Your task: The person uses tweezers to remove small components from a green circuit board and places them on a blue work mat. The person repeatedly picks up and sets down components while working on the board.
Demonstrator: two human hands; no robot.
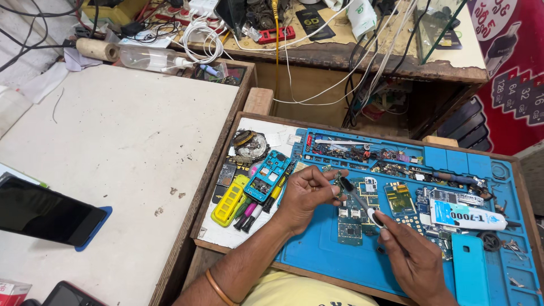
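My left hand (309, 192) is curled over the blue work mat (317, 255), pinching a small metal part between its fingertips. My right hand (413, 260) grips a dark-handled brush-like tool (357, 197) whose tip meets that part. Under the hands lie green circuit boards (350, 226) and a small board with a yellow screen (398, 198). A bangle sits on my left forearm.
A yellow phone shell (229, 199) and a blue phone frame (267, 174) lie left of the mat with some pens. A white glue tube (467, 215) and a blue phone cover (469, 269) sit right. A dark phone (45, 214) rests on the white table. Cables crowd the back bench.
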